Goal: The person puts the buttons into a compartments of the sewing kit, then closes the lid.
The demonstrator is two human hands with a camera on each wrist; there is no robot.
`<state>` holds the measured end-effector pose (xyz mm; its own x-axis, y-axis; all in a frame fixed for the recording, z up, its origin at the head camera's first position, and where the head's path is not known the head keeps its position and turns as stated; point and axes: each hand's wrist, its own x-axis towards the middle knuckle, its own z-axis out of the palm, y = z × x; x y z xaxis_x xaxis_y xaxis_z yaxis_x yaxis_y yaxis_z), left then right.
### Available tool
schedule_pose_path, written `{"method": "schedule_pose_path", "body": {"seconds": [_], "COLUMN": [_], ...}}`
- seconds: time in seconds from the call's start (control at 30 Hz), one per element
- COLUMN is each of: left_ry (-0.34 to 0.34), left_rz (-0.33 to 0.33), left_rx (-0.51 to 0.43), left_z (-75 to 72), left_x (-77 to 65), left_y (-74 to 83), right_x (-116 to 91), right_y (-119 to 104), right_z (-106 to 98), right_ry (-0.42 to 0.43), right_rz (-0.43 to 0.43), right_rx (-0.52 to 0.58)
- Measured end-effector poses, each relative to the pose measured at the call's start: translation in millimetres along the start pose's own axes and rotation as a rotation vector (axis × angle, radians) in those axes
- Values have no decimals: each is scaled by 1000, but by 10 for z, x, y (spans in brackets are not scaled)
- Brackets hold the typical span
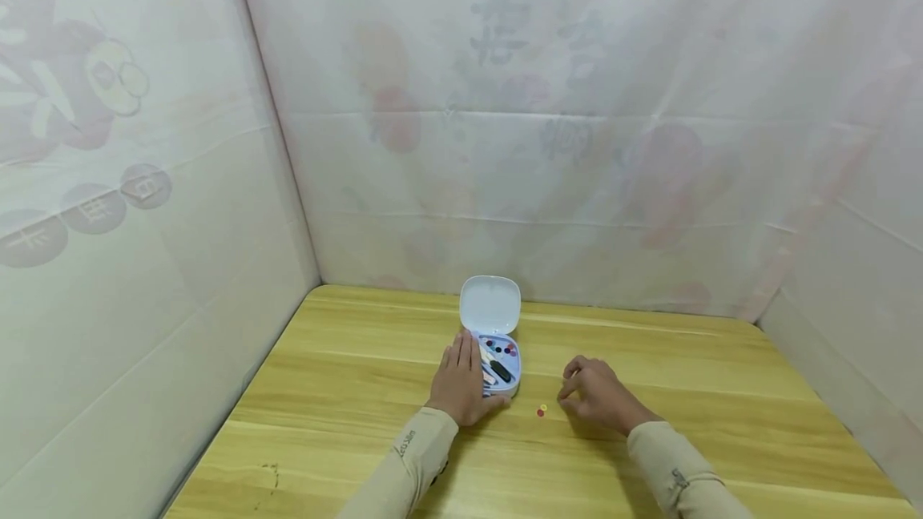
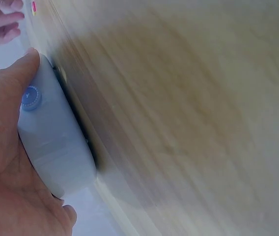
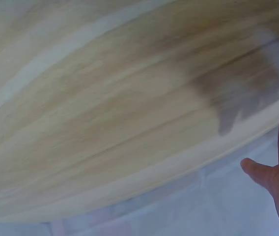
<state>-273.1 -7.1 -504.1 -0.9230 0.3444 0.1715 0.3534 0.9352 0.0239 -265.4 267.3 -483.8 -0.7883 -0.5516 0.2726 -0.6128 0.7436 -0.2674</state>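
Note:
A small pale-blue sewing kit box (image 1: 509,384) lies on the table with its white lid (image 1: 490,304) raised behind it. Coloured buttons (image 1: 499,349) sit in its upper compartment, and a dark-handled tool (image 1: 501,372) lies below them. My left hand (image 1: 457,384) holds the box from the left, fingers along its side and thumb across the front, beside a round blue catch (image 2: 31,98). Right of the box, a red button (image 1: 541,413) and a yellow button (image 1: 544,407) lie on the table. Near them my right hand (image 1: 595,394) hovers, thumb and fingers apart, holding nothing visible.
The wooden table (image 1: 346,399) has a rounded far edge close to a hanging printed cloth (image 1: 577,183). Cloth walls also stand at the left and right. Dark marks (image 1: 270,475) show on the table's front left.

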Motion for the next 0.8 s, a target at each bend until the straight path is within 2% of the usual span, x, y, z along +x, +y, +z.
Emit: {"method": "schedule_pose_path", "body": {"seconds": [0.1,0.4,0.6,0.8], "left_ry": [0,-7,2,-6], "left_rz": [-1,-1,-4,-5], "left_rx": [-3,-13,-18,-6], "left_z": [-13,-30,-25,-51], "left_x": [-8,-19,-12,-22], "left_y": [-4,1,-2,13], "right_x": [-18,-50,-85,-106], "right_y": [16,3,-3,36], "right_z": [8,-3,19,57], "right_ry": [-14,38,80,78], "right_rz": [4,35,75,124], "right_rx": [-5,-48,-76,-111]}}
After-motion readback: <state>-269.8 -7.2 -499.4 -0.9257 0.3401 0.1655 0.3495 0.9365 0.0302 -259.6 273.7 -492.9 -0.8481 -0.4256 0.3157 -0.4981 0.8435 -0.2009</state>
